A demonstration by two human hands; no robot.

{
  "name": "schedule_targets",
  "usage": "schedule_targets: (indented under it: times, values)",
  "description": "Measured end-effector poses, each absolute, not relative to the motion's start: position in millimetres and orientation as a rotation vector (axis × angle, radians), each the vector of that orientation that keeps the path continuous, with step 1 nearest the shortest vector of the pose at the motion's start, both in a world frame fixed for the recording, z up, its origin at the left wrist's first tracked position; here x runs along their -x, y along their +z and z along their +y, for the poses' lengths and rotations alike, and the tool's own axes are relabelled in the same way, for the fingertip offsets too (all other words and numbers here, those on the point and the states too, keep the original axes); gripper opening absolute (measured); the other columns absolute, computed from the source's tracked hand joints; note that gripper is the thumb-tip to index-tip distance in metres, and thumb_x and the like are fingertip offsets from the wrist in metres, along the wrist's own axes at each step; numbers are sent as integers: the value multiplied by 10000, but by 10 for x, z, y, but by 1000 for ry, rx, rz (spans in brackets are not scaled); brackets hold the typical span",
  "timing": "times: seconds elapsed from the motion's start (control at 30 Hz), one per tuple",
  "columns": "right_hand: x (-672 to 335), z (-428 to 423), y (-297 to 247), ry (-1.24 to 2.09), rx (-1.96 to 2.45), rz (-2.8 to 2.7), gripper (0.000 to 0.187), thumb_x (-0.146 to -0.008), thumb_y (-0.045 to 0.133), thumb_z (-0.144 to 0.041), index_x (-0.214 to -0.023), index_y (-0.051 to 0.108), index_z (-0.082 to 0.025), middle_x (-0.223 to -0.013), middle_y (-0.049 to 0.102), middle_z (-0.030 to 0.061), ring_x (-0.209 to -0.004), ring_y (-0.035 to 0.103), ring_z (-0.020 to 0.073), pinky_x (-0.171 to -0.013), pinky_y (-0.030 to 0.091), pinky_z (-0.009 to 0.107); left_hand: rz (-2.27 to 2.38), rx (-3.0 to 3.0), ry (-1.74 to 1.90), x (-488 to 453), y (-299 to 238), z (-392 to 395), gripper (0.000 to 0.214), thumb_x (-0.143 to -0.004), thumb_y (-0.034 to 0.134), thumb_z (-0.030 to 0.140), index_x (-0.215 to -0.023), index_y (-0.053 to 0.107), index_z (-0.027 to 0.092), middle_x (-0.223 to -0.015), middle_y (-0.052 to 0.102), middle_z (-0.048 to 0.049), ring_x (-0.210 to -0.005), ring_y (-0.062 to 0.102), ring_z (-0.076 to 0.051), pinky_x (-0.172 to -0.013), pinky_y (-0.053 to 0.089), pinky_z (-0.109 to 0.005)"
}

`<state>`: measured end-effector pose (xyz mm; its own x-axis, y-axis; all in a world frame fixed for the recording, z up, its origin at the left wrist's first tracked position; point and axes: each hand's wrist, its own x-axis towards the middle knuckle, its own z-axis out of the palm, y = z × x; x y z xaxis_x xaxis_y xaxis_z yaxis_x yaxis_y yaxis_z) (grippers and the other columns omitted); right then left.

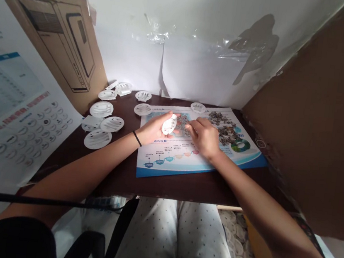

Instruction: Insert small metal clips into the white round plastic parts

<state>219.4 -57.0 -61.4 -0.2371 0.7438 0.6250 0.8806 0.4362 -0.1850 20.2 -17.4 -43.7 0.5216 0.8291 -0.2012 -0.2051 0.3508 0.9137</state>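
Note:
My left hand [155, 129] is closed round a white oval slotted plastic disc [169, 125], holding it on edge above a printed sheet [187, 160] that lies on the dark table [122, 177]. My right hand [204, 137] rests knuckles-up just right of the disc, fingers curled down onto a pile of small grey parts [225, 129] on the sheet. What those fingers pinch is hidden. A black band circles my left wrist.
Several more white slotted discs [98, 138] lie on the table's left and rear, one [198, 107] at the sheet's far edge. A cardboard box [63, 40] stands at the left, a brown board [317, 121] at the right, a white wall behind.

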Motion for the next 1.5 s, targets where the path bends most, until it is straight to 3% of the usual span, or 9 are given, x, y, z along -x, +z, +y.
schedule_targets:
  times: [0.1,0.17,0.33,0.43,0.57,0.67,0.83,1.1,1.5]
  values:
    - [-2188,-563,-622,-228,1364,-2062,431,-1046,346,-400,-774,609,-192,-836,652,104,-817,619,225,-631,404,318,745,-979,754,-201,-447,-168,506,-950,458,514,-1332,565,199,-1131,707,-110,-875,724,-208,-660,554,-282]
    - [-2169,-570,-641,-147,1381,-2079,408,-1050,306,-371,-858,613,-185,-839,666,100,-735,614,206,-616,405,320,747,-977,765,-205,-447,-169,555,-963,387,560,-1374,531,215,-1101,720,-105,-851,725,-205,-673,561,-297]
    - [-2079,-616,-688,15,1445,-2114,332,-1004,330,-272,-1214,564,-165,-908,732,106,-700,658,223,-634,456,345,849,-923,782,-225,-423,-149,774,-924,174,712,-1321,567,176,-937,746,-131,-705,719,-202,-481,459,-235]
    - [-2034,-629,-702,49,1502,-2148,373,-983,350,-277,-1264,561,-149,-870,740,114,-671,663,241,-614,452,359,898,-914,771,-235,-403,-134,860,-884,120,766,-1265,592,156,-806,730,-121,-593,689,-191,-392,374,-211]
    - [-2015,-634,-715,38,1520,-2135,373,-995,356,-359,-1105,664,-181,-704,696,71,-613,642,220,-584,410,336,879,-961,780,-236,-394,-145,776,-902,214,750,-1221,608,164,-768,709,-84,-530,659,-163,-366,334,-198]
    - [-2015,-638,-734,-2,1488,-2122,379,-977,359,-344,-960,703,-186,-700,693,67,-618,636,199,-586,394,324,851,-1006,796,-236,-403,-166,641,-932,310,679,-1184,626,182,-840,719,-67,-524,642,-124,-381,351,-192]
    - [-2001,-640,-772,-37,1463,-2124,383,-961,393,-356,-1087,718,-196,-768,733,67,-627,643,194,-600,404,320,833,-1047,798,-248,-429,-187,570,-955,344,599,-1191,644,176,-970,731,-88,-563,644,-112,-404,396,-197]
    - [-1971,-652,-752,-121,1519,-2146,388,-978,392,-373,-851,725,-221,-765,742,50,-620,626,182,-575,309,333,806,-1176,795,-248,-468,-225,619,-976,288,584,-1298,604,160,-1090,717,-139,-715,700,-162,-458,524,-226]
    - [-1941,-663,-736,-141,1633,-2166,342,-978,426,-374,-888,713,-212,-776,745,62,-596,599,174,-564,269,327,870,-1307,797,-278,-466,-283,676,-952,306,651,-1330,582,164,-1119,715,-135,-784,711,-150,-509,539,-187]
